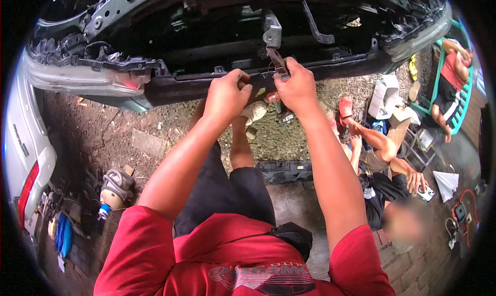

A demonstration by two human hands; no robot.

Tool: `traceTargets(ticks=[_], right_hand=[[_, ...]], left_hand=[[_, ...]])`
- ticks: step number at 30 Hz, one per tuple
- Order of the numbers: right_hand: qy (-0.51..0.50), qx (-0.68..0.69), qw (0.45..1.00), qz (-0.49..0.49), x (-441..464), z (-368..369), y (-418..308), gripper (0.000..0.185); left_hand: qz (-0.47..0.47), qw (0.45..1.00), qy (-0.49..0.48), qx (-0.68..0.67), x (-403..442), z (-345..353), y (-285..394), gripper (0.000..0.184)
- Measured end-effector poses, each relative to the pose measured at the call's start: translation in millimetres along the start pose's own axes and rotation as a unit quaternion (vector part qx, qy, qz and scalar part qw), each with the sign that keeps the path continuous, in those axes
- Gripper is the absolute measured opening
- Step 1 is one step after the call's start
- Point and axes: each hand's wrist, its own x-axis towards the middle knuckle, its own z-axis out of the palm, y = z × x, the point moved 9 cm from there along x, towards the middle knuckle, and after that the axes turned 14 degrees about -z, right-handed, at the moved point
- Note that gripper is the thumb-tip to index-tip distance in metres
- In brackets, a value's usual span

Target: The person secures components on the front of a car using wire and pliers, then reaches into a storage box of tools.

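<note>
My right hand (pixel 297 89) is closed, its thumb against a dark, narrow metal piece (pixel 278 62) that points up into the opened end of the car. My left hand (pixel 226 95) is curled with its fingertips pressed together at the edge of the black bumper panel (pixel 181 89). Anything in those fingertips is too small or hidden to make out. Thin wires show between the two hands. Just above the metal piece hangs a grey bracket (pixel 272 31), with a curved dark arm (pixel 316 25) to its right.
Clear lamps (pixel 88 81) flank the bumper. A red-and-black power tool (pixel 283 112) lies on the gravel below my hands. One person sits at right with a phone (pixel 426 193); another lies on a green bench (pixel 462 107). A silver car (pixel 26 125) stands left.
</note>
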Motion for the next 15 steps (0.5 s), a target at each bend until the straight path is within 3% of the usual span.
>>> traceTargets(ticks=[8, 15], right_hand=[[0.007, 0.048, 0.998, -0.030, -0.1, 0.9, -5.4, 0.020], [0.024, 0.005, 0.998, -0.053, 3.4, -0.7, -12.3, 0.019]], left_hand=[[0.042, 0.998, 0.051, 0.024, 3.4, 21.2, 30.2, 0.033], [0.004, 0.995, 0.071, 0.070, 8.0, 27.8, 16.5, 0.024]])
